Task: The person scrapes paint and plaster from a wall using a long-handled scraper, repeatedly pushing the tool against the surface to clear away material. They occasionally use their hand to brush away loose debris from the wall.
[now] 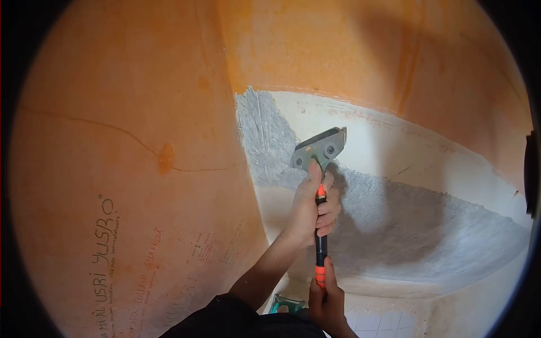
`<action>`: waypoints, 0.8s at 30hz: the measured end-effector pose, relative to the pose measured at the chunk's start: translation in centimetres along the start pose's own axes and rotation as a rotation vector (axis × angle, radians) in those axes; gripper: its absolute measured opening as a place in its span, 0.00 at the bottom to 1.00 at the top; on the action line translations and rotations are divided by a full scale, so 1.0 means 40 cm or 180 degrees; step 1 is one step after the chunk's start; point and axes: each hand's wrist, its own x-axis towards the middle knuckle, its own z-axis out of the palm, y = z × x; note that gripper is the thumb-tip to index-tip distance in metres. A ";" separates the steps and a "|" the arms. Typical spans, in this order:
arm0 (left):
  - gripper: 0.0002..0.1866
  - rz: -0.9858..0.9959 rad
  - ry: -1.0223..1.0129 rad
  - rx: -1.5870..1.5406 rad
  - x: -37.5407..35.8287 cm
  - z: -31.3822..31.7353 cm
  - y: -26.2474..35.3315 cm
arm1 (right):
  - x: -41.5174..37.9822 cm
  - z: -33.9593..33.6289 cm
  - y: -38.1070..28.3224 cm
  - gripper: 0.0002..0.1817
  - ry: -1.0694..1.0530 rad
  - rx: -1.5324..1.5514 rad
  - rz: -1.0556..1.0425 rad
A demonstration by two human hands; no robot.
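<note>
A scraper (321, 236) with a black and orange handle and a wide grey metal head stands nearly upright in front of the wall. My left hand (319, 208) is wrapped round the upper handle, its thumb pointing up just below the head. Lower down, my right hand (328, 301) grips the orange end of the handle. The scraper's head is over the border between the white band (360, 135) and the rough grey patch (265, 129). Whether its blade touches the wall cannot be told.
An orange wall (112, 158) with a crack and handwriting is at the left. More orange wall lies above the white band. A green-edged object (280, 303) and white tiles (383, 324) show at the bottom. A dark object (531, 174) stands at the right edge.
</note>
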 end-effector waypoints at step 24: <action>0.25 0.0258 -0.0254 -0.0119 0.009 -0.005 -0.008 | 0.016 0.017 0.010 0.34 0.0124 -0.0228 -0.0318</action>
